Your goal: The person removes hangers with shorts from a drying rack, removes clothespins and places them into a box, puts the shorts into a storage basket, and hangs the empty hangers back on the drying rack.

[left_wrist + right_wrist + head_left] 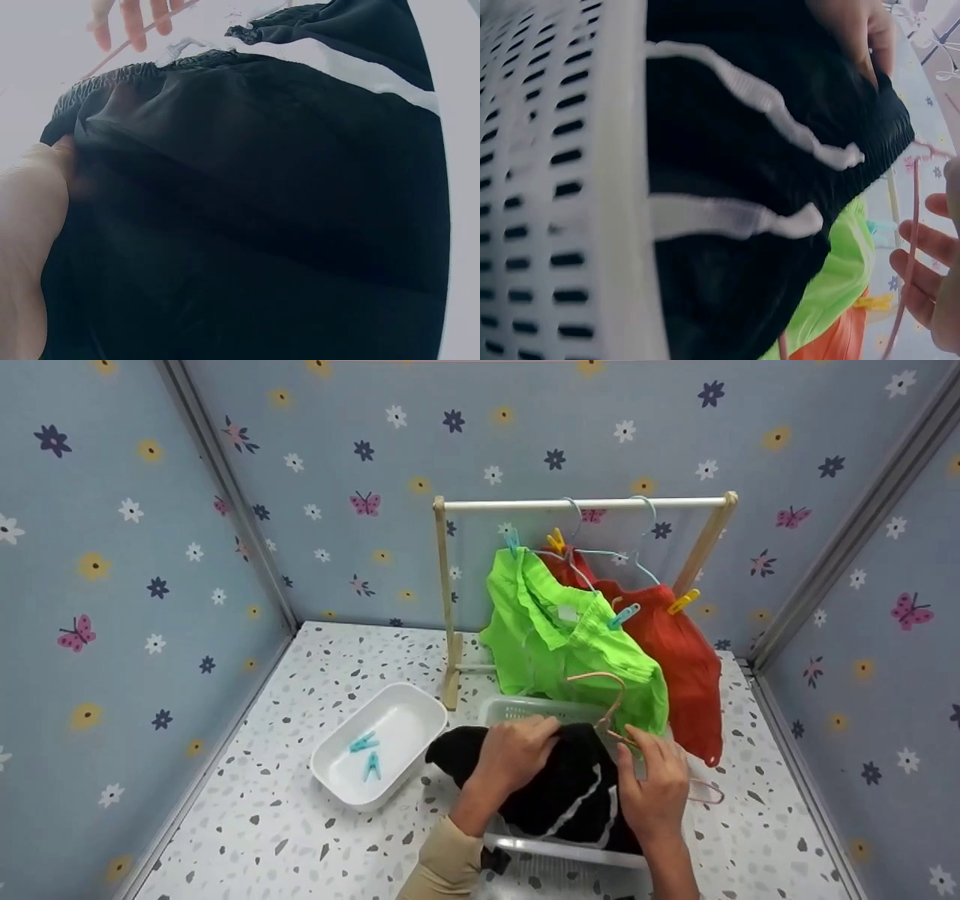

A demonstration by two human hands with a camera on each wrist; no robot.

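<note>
A black garment with a gathered elastic waistband and white stripes lies bunched over a white slotted basket. My left hand grips that waistband, its fingertips partly hidden by the cloth. On the right, my right hand holds a pink wire hanger between thumb and fingers. The hanger's hook points up and to the left, and one end sticks out right of the hand. In the right wrist view the hanger's wire crosses in front of the fingers, close to the waistband.
Behind the basket stands a wooden rack with a white rail. From it hang a bright green garment and a red garment, clipped with clothespins. A white tub at left holds two blue clothespins. Patterned walls enclose the speckled table.
</note>
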